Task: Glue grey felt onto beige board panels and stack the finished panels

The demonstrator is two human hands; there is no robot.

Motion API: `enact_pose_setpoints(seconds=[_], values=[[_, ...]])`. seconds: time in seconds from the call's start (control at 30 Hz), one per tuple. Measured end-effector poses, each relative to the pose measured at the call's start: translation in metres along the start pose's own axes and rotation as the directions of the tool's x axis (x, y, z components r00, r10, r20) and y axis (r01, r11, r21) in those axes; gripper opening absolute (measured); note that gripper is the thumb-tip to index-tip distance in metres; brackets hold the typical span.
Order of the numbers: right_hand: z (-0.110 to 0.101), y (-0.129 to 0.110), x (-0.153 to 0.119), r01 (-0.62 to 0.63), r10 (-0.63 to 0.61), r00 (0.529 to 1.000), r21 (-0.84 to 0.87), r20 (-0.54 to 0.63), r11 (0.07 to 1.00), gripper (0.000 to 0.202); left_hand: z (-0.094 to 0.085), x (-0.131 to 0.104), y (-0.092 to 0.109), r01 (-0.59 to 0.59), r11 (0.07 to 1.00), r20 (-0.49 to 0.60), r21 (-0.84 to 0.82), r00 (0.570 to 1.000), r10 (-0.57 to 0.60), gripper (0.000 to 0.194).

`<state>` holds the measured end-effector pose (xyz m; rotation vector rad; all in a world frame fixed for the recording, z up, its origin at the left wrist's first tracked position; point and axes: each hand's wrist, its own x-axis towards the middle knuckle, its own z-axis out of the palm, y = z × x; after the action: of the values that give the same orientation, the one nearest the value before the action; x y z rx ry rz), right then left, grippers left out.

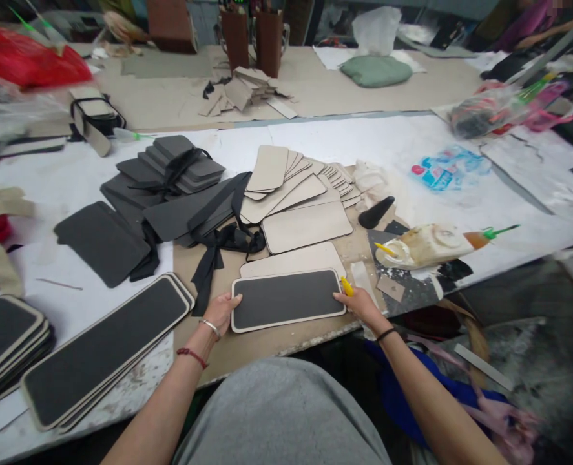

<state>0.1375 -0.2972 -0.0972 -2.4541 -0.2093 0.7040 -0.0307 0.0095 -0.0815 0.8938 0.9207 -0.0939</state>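
A rounded rectangular panel [286, 299], dark grey with a beige border, lies level at the table's near edge between my hands. My left hand [222, 311] grips its left end, thumb on top. At the right end my right hand [358, 303] holds the panel too, with a yellow tool [347, 286] of unclear kind tucked in its fingers. Just behind the panel lie beige pieces [308, 226], many of them fanned out. Dark grey pieces [103, 240] are heaped to the left, with black strips [208, 271] among them.
Bordered panels [106, 349] are stacked at the left, beside another stack [5, 342]. A glue-stained bottle [431, 245] lies at the right near a black tapered object [376, 212]. Scraps [242, 90] and a green cushion-like bundle [376, 71] are farther back. Other people are partly visible there.
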Motion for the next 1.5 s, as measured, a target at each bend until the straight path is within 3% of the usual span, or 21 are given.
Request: enact_pose_setpoints(seconds=[0.2, 0.53, 0.73, 0.97, 1.17, 1.33, 1.5], values=[[0.001, 0.001, 0.001, -0.023, 0.021, 0.999, 0.048, 0.025, 0.999, 0.028, -0.002, 0.002, -0.001, 0.006, 1.0, -0.011, 0.005, 1.0, -0.006, 0.014], [-0.002, 0.0, -0.004, 0.005, -0.001, 0.999, 0.096, -0.038, 0.995, 0.031, 0.003, -0.005, 0.001, -0.036, 0.999, 0.011, -0.028, 0.999, 0.037, 0.014], [-0.016, -0.024, -0.022, 0.034, -0.029, 0.999, 0.246, -0.024, 0.969, 0.036, -0.007, -0.018, 0.017, -0.076, 0.995, 0.024, -0.061, 0.997, 0.078, 0.016], [-0.008, -0.087, -0.028, 0.123, -0.134, 0.99, 0.239, 0.033, 0.963, 0.037, -0.047, -0.039, 0.045, -0.117, 0.989, -0.018, -0.088, 0.993, 0.116, 0.016], [0.013, -0.132, -0.026, 0.193, -0.206, 0.976, 0.162, 0.067, 0.968, 0.035, -0.088, -0.057, 0.05, -0.195, 0.967, -0.065, -0.164, 0.98, 0.186, 0.017], [0.039, -0.177, -0.025, 0.32, -0.323, 0.937, 0.045, 0.132, 0.946, 0.037, -0.136, -0.075, 0.049, -0.259, 0.933, -0.122, -0.248, 0.964, 0.236, 0.022], [0.087, -0.227, -0.023, 0.381, -0.383, 0.895, 0.052, 0.23, 0.923, 0.036, -0.196, -0.095, 0.044, -0.33, 0.902, -0.278, -0.278, 0.927, 0.253, 0.024]])
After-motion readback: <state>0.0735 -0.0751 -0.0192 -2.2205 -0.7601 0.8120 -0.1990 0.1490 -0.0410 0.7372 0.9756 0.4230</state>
